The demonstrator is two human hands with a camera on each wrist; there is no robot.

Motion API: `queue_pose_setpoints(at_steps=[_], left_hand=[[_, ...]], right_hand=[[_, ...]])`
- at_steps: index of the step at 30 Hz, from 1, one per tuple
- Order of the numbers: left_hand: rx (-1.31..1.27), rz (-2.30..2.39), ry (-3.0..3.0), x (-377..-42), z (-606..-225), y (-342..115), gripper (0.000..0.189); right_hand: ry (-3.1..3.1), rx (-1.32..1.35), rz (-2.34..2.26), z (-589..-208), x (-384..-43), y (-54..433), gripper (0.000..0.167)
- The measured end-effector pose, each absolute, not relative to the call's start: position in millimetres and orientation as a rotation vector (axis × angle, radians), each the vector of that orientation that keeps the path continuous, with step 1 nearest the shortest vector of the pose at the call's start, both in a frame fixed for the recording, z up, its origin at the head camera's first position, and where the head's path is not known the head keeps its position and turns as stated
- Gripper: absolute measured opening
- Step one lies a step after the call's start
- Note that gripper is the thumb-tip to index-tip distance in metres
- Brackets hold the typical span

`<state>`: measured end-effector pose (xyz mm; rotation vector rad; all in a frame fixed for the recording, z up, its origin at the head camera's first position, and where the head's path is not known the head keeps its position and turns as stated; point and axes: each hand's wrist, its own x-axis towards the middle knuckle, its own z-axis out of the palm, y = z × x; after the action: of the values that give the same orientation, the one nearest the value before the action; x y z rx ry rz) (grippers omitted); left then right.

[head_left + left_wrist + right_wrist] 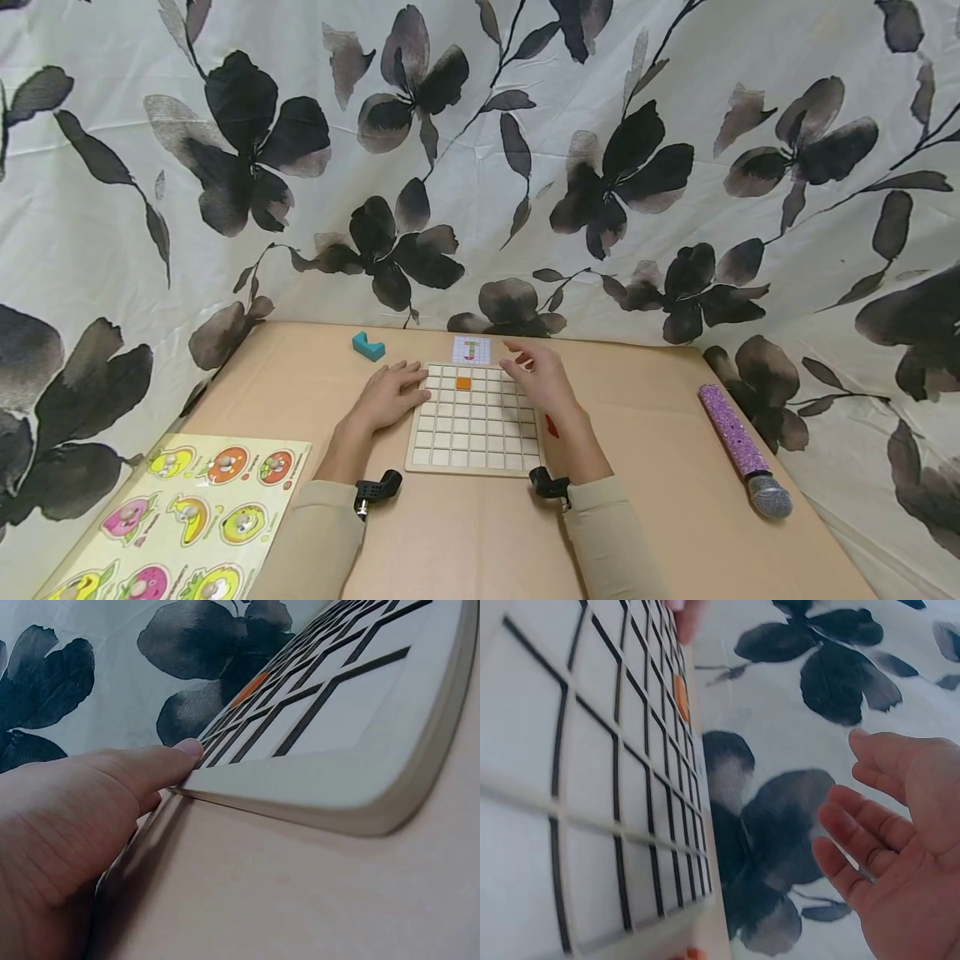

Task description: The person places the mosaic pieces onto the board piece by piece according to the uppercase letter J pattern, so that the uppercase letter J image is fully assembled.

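Note:
A white grid board (474,460) of square cells lies in the middle of the table, one orange square tile (463,383) in an upper row. My left hand (390,395) touches the board's left edge with fingers extended; the left wrist view shows the thumb (169,761) at the rim. Over the upper right corner, my right hand (542,377) is raised with loosely bent fingers, nothing between them, as the right wrist view confirms. Behind the board lies a small card (472,350) with a coloured pattern on a grid. A red piece (552,426), partly hidden by my right forearm, sits beside the board.
Left of the card is a teal angular block (368,347). A fruit-picture board (288,467) lies at front left. At the right lies a glittery purple microphone (738,442). A floral cloth (517,275) hangs along the table's back edge.

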<state>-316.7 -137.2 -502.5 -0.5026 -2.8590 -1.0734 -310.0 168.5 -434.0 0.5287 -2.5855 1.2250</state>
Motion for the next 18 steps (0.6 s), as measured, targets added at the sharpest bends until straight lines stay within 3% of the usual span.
queue_pose_setpoints(at_steps=[18], left_hand=[[-0.409, -1.062, -2.830, -315.2, -501.9, -135.9, 0.050]], right_hand=[[-2.580, 0.376, 1.264, -433.9, -314.1, 211.0, 0.042]])
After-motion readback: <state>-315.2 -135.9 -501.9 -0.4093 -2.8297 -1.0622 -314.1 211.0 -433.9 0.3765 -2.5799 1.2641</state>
